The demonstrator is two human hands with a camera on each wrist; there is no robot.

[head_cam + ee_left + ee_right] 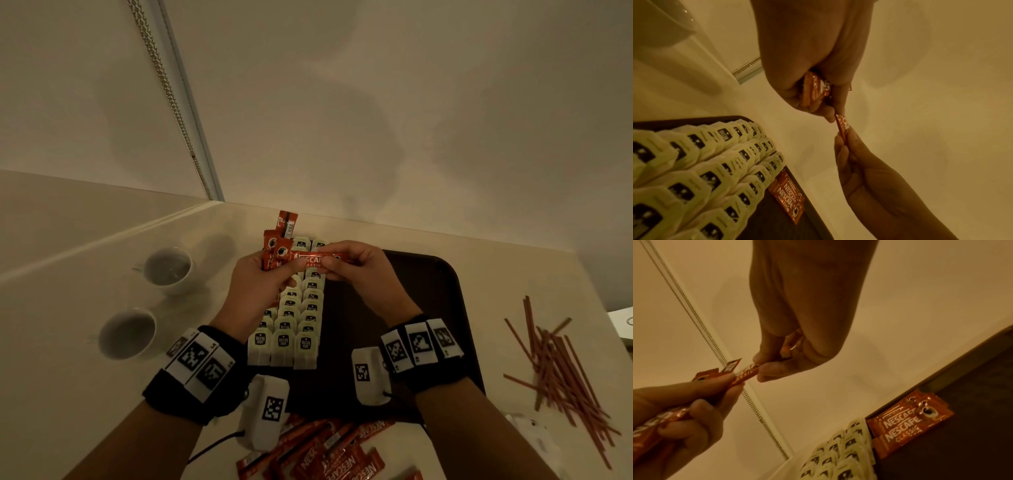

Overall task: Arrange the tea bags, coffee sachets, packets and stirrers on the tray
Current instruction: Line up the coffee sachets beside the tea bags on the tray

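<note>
My left hand (274, 274) grips a bunch of red coffee sachets (278, 247) above the far left of the dark tray (445, 291). One sachet (317, 259) lies crosswise between both hands: my right hand (337, 266) pinches its right end, and the left thumb rests on its left end. The left wrist view shows the bunch (816, 87) in the left fist and the single sachet (841, 125). Three rows of white tea bags (294, 325) fill the tray's left side. Two sachets (906, 425) lie flat on the tray beside them.
Two white cups (168, 270) (128, 334) stand left of the tray. Brown stirrers (561, 370) lie in a loose heap on the counter at the right. More loose sachets (325, 452) lie at the near edge. A wall stands close behind the tray.
</note>
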